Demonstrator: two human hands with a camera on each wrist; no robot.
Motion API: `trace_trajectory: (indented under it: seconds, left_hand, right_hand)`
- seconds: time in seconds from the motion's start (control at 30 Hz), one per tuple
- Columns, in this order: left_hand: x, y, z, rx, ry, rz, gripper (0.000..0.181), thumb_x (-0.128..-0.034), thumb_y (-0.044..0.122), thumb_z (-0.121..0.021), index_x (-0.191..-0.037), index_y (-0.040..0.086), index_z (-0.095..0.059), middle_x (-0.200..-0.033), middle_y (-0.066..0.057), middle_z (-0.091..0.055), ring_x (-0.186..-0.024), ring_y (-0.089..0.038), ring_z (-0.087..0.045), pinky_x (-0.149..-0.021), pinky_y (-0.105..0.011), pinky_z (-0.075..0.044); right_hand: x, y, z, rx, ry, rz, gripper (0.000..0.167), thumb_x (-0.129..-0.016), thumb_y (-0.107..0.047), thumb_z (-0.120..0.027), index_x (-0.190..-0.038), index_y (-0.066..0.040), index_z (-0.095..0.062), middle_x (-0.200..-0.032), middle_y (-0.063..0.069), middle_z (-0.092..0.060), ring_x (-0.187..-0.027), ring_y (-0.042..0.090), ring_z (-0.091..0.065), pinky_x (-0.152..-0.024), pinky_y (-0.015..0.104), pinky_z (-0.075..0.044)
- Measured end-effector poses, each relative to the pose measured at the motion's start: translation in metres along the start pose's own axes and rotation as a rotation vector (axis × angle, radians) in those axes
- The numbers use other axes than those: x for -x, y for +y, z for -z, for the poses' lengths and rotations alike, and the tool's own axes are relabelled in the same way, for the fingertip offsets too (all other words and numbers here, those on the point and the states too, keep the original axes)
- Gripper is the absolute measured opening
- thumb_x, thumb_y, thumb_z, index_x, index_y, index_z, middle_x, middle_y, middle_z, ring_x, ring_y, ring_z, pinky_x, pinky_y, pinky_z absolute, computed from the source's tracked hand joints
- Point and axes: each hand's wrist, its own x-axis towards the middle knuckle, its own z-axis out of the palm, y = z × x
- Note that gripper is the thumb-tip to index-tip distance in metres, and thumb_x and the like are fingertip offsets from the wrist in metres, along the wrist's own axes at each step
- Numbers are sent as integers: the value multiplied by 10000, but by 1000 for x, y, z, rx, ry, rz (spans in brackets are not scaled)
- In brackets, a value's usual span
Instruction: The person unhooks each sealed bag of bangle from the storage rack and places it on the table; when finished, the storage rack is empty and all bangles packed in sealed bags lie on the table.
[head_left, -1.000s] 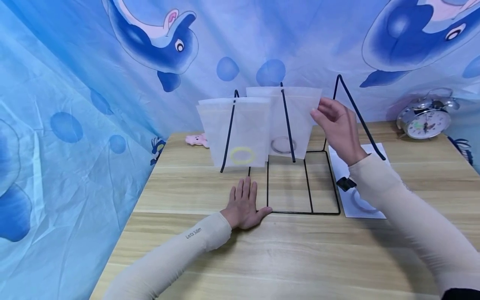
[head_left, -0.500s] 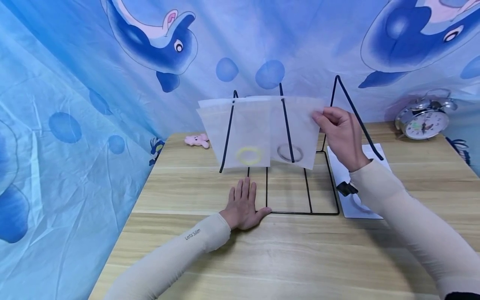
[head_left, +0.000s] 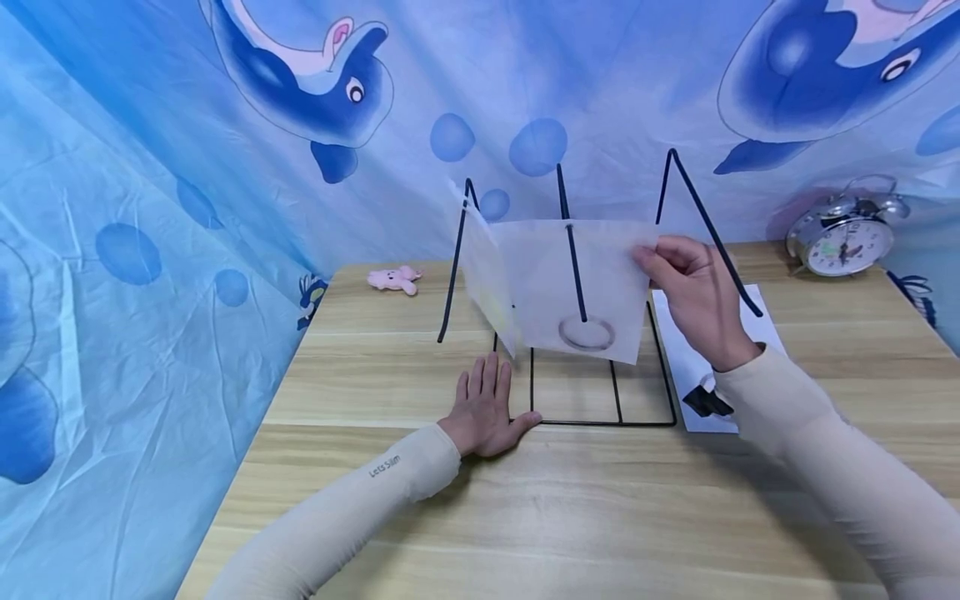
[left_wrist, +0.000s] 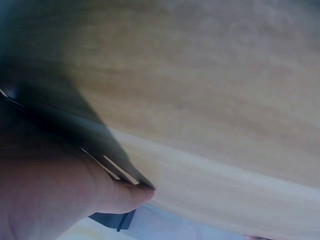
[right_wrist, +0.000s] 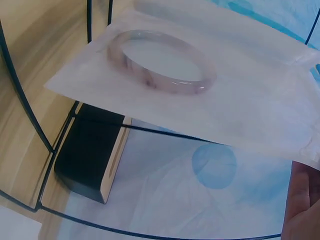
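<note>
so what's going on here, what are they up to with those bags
A person is handling a translucent bag with a pale bangle inside. Their right hand pinches the bag's edge, while the middle prong of a black wire rack passes through near its top. The left hand lies flat, fingers spread, at the rack's near left corner. A second bag hangs on the left prong, turned nearly edge-on to the head camera.

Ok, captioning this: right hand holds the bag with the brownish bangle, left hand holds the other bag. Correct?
Not quite: the left hand isn't holding the other bag; the head view shows it lying flat at the near edge of the rack. The right hand does hold the bag with the bangle.
</note>
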Motion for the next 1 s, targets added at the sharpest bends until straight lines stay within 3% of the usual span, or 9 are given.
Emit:
trace_trajectory:
  seconds: [0.33,0.63,0.83,1.0]
  left_hand:
    - [-4,-1,-5,22,-10,8,1006,-947,782,-198,-1609,54,11,-1651,-173,149,-1503,-353,140,-1178,-555,7]
    - [-2,-2,-7,23,31,-11,1003,-957,764,-236,-1610,32,-22,-1646,-250,39,-1508,-386,72,-1172,-576,-34]
    - [-2,-2,-4,31,14,-10,999,-960,762,-231,-1610,35,-17,-1654,-207,100,-1506,-375,110,-1171,-579,-23]
    - [-5,-4,-6,44,5,-6,1007,-949,778,-219,-1612,51,-7,-1654,-179,136,-1502,-358,146,-1173,-569,11]
  right_hand:
    - [14,-2,3,25,-18,28,161,-988,-89,-654,-1071,-17,-771,-900,-86,-745,-808,79,-654,-726,182,-510]
    - [27,-8,5,40,-20,32,163,-986,-69,-652,-1077,1,-768,-910,-83,-756,-807,79,-670,-708,182,-516]
    - [39,-15,6,96,-5,40,136,-975,-46,-662,-1018,35,-762,-865,-69,-752,-768,101,-645,-690,191,-499]
    - [52,-21,5,109,55,68,94,-936,-8,-702,-965,55,-764,-832,-60,-750,-725,83,-627,-677,185,-480]
